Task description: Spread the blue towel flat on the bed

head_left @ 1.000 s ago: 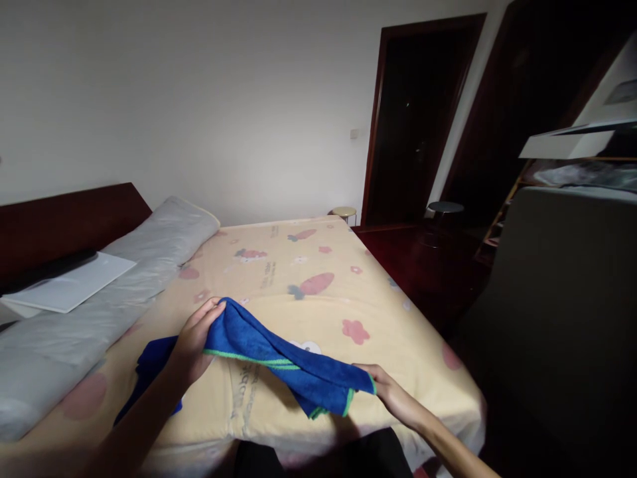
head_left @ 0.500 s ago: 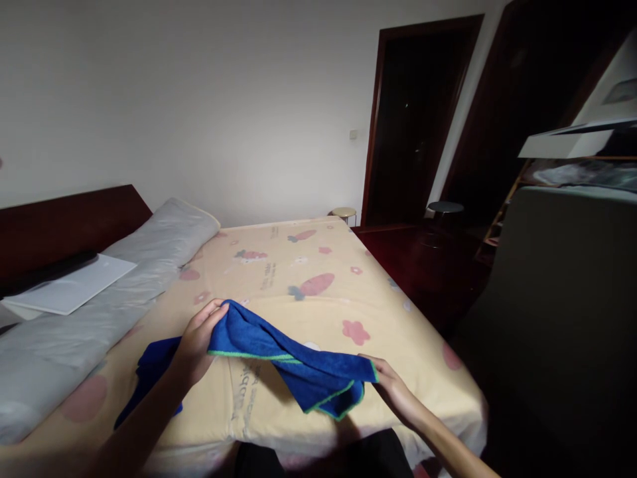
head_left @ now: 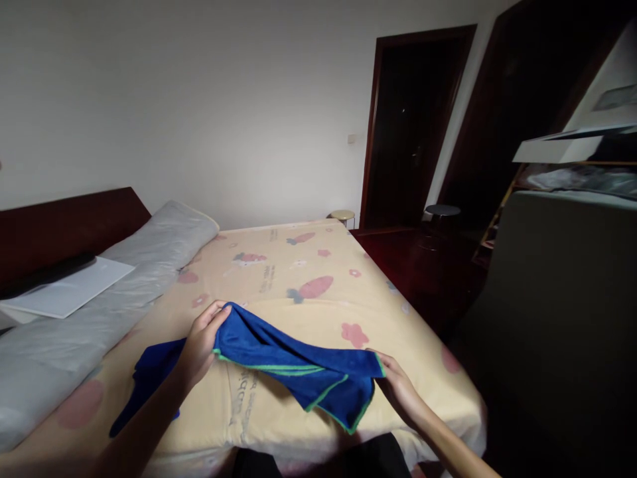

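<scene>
The left hand (head_left: 202,342) pinches one end of a blue towel (head_left: 288,362) with a green hem, its fingers (head_left: 215,317) curled over the top edge and the thumb beneath, so that it grips the cloth firmly. The right hand (head_left: 398,388) grips the other end at about four o'clock from the left, fingers closed on the corner where the green border turns. Between the two hands the towel hangs in a loose, sagging band just above the bed (head_left: 318,265), with a folded flap drooping at six o'clock near the right hand. A further stretch of blue cloth trails behind the left wrist toward eight o'clock and lies on the bed cover.

The cover is pale yellow, printed with pink carrots and flowers. At nine o'clock from the hands a long grey pillow (head_left: 114,285) runs along the dark wooden headboard (head_left: 64,226), and a flat white sheet-like object (head_left: 70,289) rests on the pillow's far side. At one o'clock, past the bed's far corner, stand a small light-topped stool (head_left: 342,215) and a dark round stool (head_left: 442,210) before a dark doorway (head_left: 413,133). At three o'clock a big grey padded shape (head_left: 562,318) fills the view.
</scene>
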Demonstrator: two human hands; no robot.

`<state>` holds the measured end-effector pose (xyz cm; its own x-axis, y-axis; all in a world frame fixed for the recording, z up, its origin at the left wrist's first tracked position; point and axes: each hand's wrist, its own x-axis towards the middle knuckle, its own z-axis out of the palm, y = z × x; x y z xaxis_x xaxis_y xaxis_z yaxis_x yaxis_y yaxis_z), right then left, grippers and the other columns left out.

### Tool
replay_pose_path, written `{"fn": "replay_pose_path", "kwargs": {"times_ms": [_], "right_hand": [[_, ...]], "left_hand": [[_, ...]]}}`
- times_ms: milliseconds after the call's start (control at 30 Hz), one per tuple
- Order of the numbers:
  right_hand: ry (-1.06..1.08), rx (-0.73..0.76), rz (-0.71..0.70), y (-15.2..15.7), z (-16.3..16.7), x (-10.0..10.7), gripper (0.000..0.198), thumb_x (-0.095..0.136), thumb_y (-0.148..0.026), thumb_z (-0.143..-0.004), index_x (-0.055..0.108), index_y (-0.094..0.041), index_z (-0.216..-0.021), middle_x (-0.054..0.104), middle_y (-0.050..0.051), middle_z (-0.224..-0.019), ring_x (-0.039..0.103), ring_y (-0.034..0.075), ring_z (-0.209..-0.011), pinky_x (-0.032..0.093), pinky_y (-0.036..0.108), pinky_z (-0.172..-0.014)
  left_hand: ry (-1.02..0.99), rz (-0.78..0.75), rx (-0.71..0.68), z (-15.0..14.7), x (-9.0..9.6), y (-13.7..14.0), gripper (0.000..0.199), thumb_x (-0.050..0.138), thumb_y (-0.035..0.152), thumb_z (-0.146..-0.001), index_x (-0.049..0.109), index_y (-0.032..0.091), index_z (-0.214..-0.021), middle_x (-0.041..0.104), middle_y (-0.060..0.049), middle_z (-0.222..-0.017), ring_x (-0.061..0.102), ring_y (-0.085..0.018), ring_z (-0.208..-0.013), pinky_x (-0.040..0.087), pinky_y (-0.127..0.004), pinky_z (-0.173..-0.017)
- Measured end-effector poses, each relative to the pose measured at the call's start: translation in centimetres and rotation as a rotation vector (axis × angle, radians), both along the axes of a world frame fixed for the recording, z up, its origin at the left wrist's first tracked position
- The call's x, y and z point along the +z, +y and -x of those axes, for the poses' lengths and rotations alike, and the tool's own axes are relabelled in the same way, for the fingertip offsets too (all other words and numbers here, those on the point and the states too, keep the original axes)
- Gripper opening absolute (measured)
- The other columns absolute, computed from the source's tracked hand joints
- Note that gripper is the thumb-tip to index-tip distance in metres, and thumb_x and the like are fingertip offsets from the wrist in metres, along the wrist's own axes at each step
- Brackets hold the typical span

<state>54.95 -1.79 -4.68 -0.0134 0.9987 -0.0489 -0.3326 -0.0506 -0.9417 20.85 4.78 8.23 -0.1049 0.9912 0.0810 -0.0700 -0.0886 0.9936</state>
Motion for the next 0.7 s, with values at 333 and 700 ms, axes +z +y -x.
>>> {"fn": "replay_pose_path", "kwargs": {"times_ms": [333, 700], "right_hand": [[-0.187, -0.202, -0.016, 1.0, -2.4, 0.3, 0.025, 0.060, -0.043, -0.069, 0.063, -0.018, -0.069, 0.060, 0.002, -0.067, 0.047, 0.016, -0.065, 0.038, 0.030, -0.063], [-0.695, 0.109, -0.312, -1.9, 5.6, 0.5, 0.030, 0.043, -0.039, -0.088, 0.059, -0.022, -0.107, 0.063, 0.008, -0.107, 0.058, 0.019, -0.099, 0.044, 0.038, -0.092]], "left_hand": [[0.186, 0.048, -0.164, 0.3, 0.4, -0.7, 0.041, 0.077, 0.054, -0.064, 0.060, 0.018, -0.077, 0.056, 0.006, -0.067, 0.049, -0.007, -0.064, 0.040, -0.017, -0.060], [-0.160, 0.280, -0.202, -6.4, -3.1, -2.1, 0.042, 0.084, 0.043, -0.056, 0.056, 0.019, -0.078, 0.055, 0.006, -0.067, 0.053, -0.007, -0.060, 0.042, -0.018, -0.056]]}}
